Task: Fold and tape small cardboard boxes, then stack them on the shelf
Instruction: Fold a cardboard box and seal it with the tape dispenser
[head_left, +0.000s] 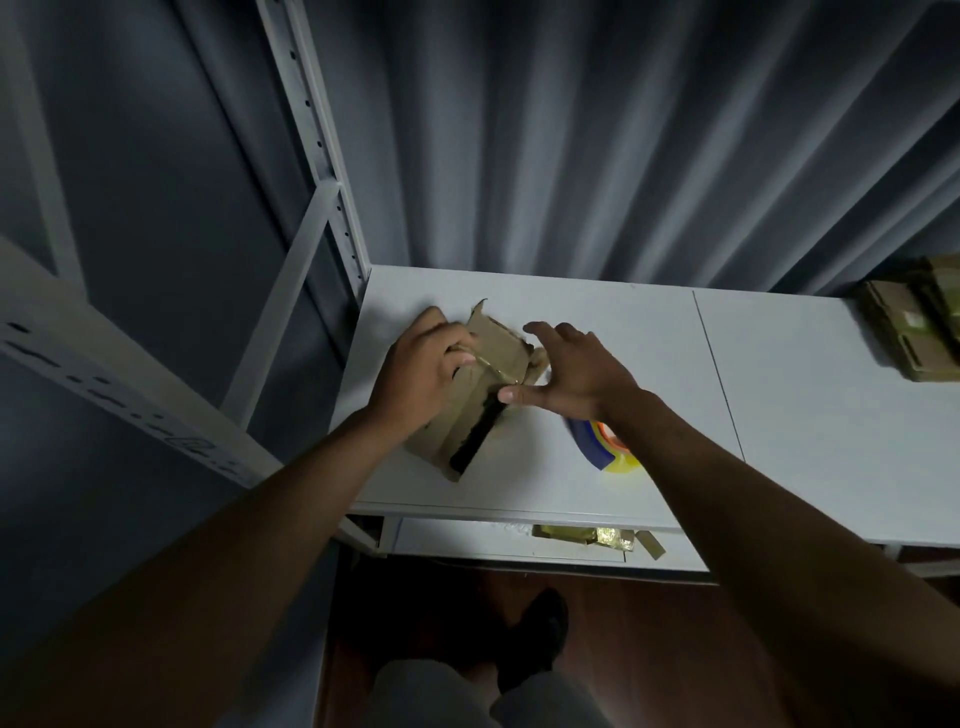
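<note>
From the head camera, the person stands at a white shelf (597, 312), both arms reaching forward. A small cardboard box (485, 382) lies on the shelf surface at about 10 o'clock from the middle of the frame's lower half, near the left upright post (324, 171). It looks only partly formed: a flap stands ragged at its far edge and a dark gap shows along its near side, so its inside is open and nothing can be seen in it.

The left hand (421, 366) has its fingers curled over the box's left edge, gripping it. The right hand (569, 371) is spread with straight fingers, thumb tip touching the box's right side at about 3 o'clock from the box, holding nothing.

A roll of tape (605, 447) sits on the shelf at about 4 o'clock from the box, partly hidden under the right forearm.

As for progress, a stack of finished-looking boxes (914, 325) rests at the far right of the shelf, at 3 o'clock, too blurred to count. On the lower shelf (467, 540), at 6 o'clock, flat gold-brown pieces (587, 535) lie, possibly more cardboard. The present box appears to be in the folding step; taping and stacking it seem yet to be done.
</note>
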